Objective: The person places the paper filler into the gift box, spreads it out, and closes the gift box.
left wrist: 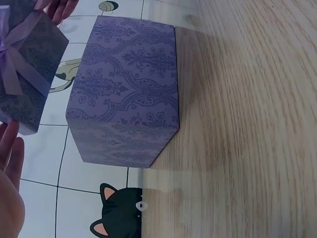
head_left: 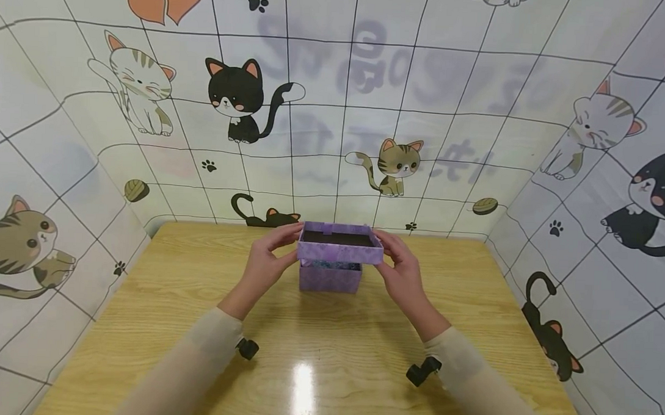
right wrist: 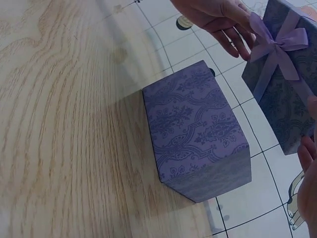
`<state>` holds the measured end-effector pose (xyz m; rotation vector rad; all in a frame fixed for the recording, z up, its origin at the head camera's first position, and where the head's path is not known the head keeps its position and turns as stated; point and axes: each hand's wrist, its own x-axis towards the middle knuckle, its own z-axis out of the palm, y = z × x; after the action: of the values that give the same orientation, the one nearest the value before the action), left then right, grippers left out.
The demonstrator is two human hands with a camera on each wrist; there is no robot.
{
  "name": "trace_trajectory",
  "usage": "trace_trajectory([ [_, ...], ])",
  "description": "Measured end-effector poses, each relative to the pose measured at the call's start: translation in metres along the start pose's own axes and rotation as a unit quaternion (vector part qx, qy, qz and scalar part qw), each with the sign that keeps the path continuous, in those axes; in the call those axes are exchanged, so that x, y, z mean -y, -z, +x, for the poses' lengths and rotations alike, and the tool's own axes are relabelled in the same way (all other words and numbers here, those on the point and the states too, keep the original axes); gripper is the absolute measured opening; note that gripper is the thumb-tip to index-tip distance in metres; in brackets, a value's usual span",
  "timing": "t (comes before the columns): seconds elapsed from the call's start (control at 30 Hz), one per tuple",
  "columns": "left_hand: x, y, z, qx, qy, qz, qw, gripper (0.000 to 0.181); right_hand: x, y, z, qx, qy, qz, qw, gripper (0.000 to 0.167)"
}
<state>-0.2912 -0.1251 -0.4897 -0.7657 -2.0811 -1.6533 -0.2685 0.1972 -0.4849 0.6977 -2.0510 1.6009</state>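
Both hands hold a purple gift-box lid (head_left: 340,253) by its two short ends, just above the box. The left hand (head_left: 270,253) grips its left end, thumb on the near side. At the right end, the right hand (head_left: 405,268) pinches it the same way. From the head, the lid's dark inside shows; in the wrist views its patterned face carries a lilac ribbon bow (right wrist: 277,45). Below stands the purple damask-patterned box (head_left: 330,279), upright on the table. Something bluish shows in its opening, partly hidden by the lid.
The light wooden table (head_left: 209,264) runs back to a wall covering (head_left: 324,128) printed with cartoon cats, which also rises at both sides. Small black cameras sit at the left wrist (head_left: 247,348) and right wrist (head_left: 423,370).
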Motion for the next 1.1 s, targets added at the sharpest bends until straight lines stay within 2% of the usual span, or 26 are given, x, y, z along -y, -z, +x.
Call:
trace_trajectory([
  [0.23, -0.002, -0.010, 0.004, -0.058, -0.020, 0.015, 0.9980, 0.042, 0.001, -0.007, 0.004, -0.031, -0.010, -0.021, 0.9993, 0.038],
  [0.33, -0.001, -0.013, 0.004, -0.065, -0.029, 0.003, 0.9975, 0.039, 0.002, -0.009, 0.005, -0.041, -0.022, -0.010, 0.9989, 0.029],
  [0.47, -0.001, -0.015, 0.004, -0.056, -0.029, -0.012, 0.9980, 0.038, 0.003, -0.011, 0.007, -0.054, -0.049, 0.010, 0.9973, 0.026],
  [0.57, -0.001, -0.015, 0.004, -0.052, -0.021, -0.010, 0.9984, 0.039, 0.003, -0.012, 0.008, -0.061, -0.060, 0.015, 0.9963, 0.033],
  [0.7, -0.003, -0.014, 0.003, -0.055, -0.008, 0.001, 0.9985, 0.045, 0.000, -0.013, 0.010, -0.062, -0.048, 0.009, 0.9969, 0.050],
  [0.83, -0.003, -0.014, 0.004, -0.050, -0.013, 0.010, 0.9986, 0.052, -0.001, -0.013, 0.013, -0.057, -0.023, -0.005, 0.9981, 0.056],
  [0.97, -0.002, -0.012, 0.004, -0.029, -0.019, -0.003, 0.9994, 0.062, 0.000, -0.011, 0.015, -0.041, -0.011, -0.011, 0.9990, 0.059],
  [1.1, 0.001, -0.008, 0.003, 0.003, -0.008, -0.023, 0.9997, 0.070, -0.003, -0.007, 0.016, -0.014, -0.020, -0.001, 0.9997, 0.066],
])
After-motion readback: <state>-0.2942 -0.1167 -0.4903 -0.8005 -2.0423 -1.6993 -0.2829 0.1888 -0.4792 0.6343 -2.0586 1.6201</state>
